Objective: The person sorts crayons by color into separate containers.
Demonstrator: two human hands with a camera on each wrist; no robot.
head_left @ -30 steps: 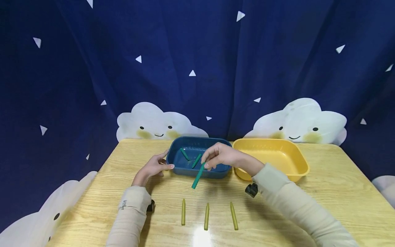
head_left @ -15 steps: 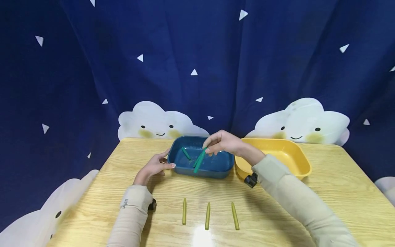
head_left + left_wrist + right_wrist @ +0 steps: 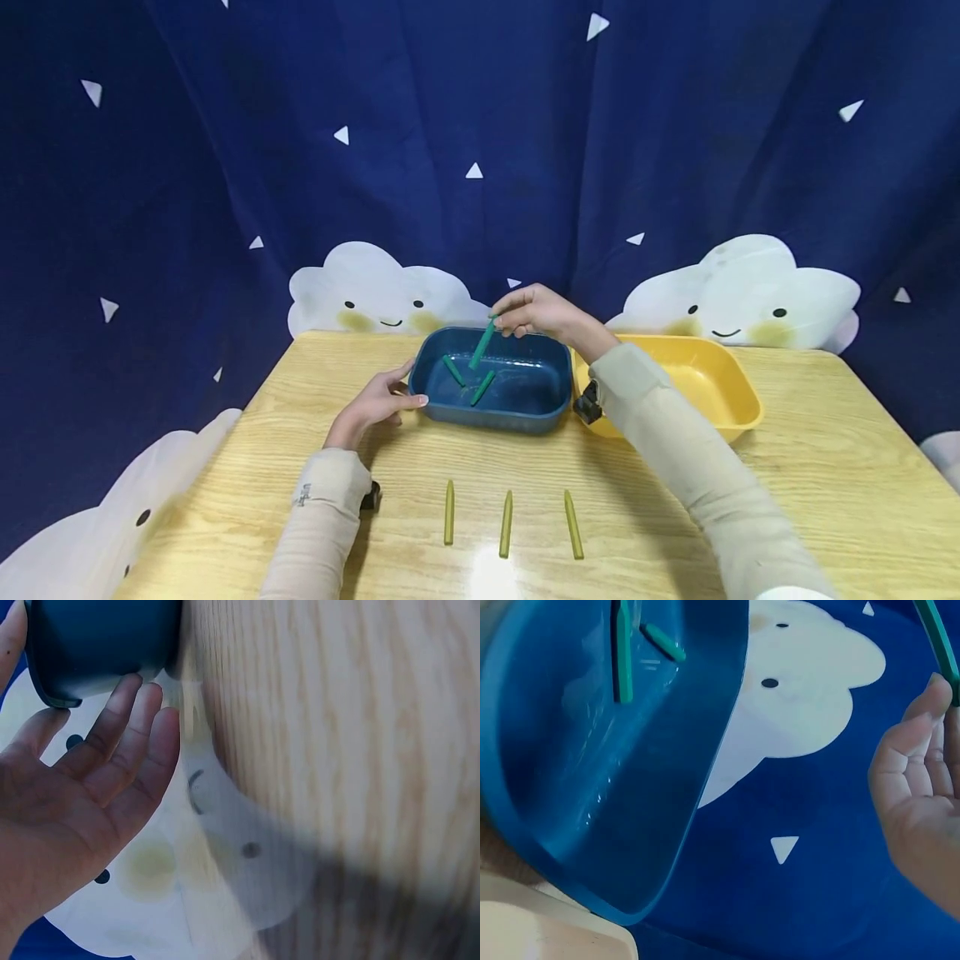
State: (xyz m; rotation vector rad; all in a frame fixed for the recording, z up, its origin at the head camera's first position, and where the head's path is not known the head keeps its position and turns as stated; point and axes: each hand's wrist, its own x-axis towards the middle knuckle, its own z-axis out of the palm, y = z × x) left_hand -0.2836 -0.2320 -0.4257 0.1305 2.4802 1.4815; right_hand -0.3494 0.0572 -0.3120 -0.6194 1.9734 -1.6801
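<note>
Pinched between the thumb and fingertips of my right hand [image 3: 542, 313], a green crayon [image 3: 482, 344] slants down over the blue bin [image 3: 491, 420]. Inside that bin lie two more green crayons, one at the left [image 3: 453, 370] and one nearer the front [image 3: 482, 389]. My left hand [image 3: 373, 407] rests against the bin's left end, thumb at the front rim. In the left wrist view its extended fingers [image 3: 127, 750] reach the bin's wall. The right wrist view catches the held crayon [image 3: 936, 634] at its top right edge.
A yellow bin [image 3: 738, 400] stands right beside the blue one, partly behind the right forearm. Three yellow crayons [image 3: 449, 512], [image 3: 506, 523], [image 3: 573, 525] lie spaced in a row on the wooden table [image 3: 652, 533] in front. A dark blue curtain [image 3: 420, 100] hangs behind the table.
My right hand has moved away from me and up, bringing the green crayon from in front of the blue bin to above it. The left hand stays at the bin's left end.
</note>
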